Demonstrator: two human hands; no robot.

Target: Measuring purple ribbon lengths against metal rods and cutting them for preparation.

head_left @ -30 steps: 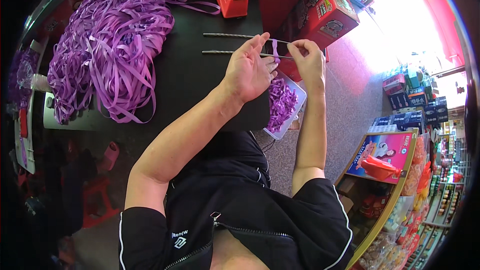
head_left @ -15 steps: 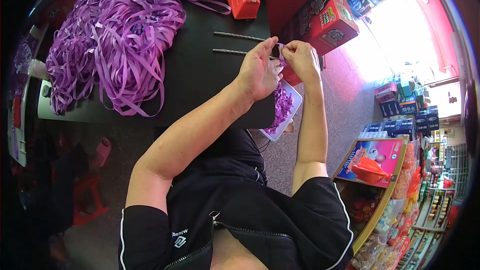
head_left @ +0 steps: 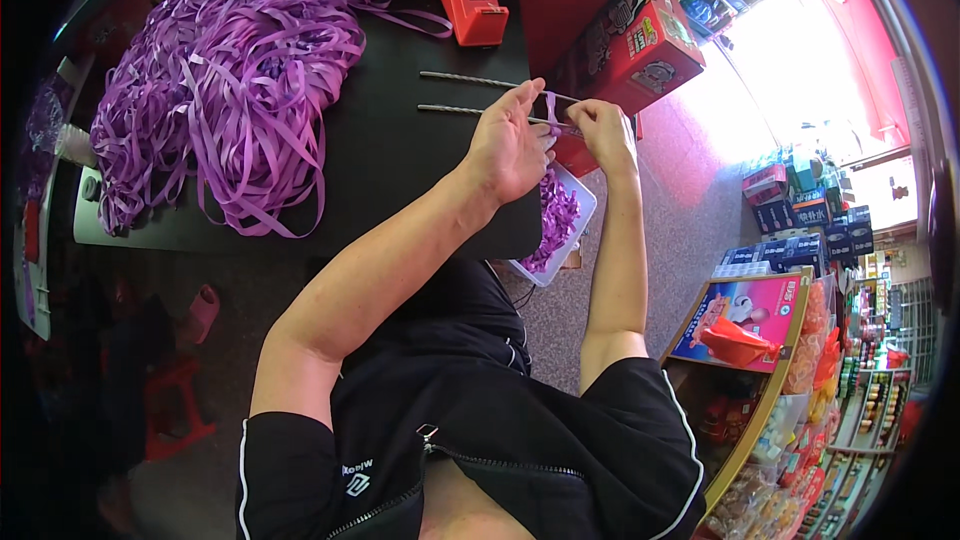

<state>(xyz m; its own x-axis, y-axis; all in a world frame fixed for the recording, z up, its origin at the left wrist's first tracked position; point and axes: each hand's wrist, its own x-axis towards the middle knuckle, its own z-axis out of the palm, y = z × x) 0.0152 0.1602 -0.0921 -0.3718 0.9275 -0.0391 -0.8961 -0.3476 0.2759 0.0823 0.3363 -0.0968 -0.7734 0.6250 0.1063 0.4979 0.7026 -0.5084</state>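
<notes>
Both hands meet at the upper centre of the frame, over the right edge of the black bench [head_left: 400, 170]. The left hand [head_left: 512, 145] is curled, fingers pressed together, pinching a short purple strip [head_left: 550, 105] that stands up between the two hands. The right hand [head_left: 605, 130] sits just to the right, fingers closed on the same strip at its lower end. The exact contact points of the fingertips are too small to make out.

Two thin metal rods [head_left: 455, 95] lie roughly parallel on the bench and run toward the hands; their right ends pass behind the left hand, so whether the strip is around them cannot be told.

A large loose heap of purple ribbon [head_left: 225, 70] covers the upper left of the bench, well apart from the hands. A red tape dispenser [head_left: 470, 2] stands at the top centre, on the far part of the bench.

Below the hands, off the bench's right edge, a white tray [head_left: 585, 210] holds small purple pieces [head_left: 553, 220]. What carries the tray is hidden.

A red printed box [head_left: 640, 45] sits just above and to the right of the hands. A display rack [head_left: 770, 340] with packaged goods fills the lower right of the frame. The person wears a black shirt [head_left: 520, 430], seen at lower centre, and both forearms rise from it to the work point.
</notes>
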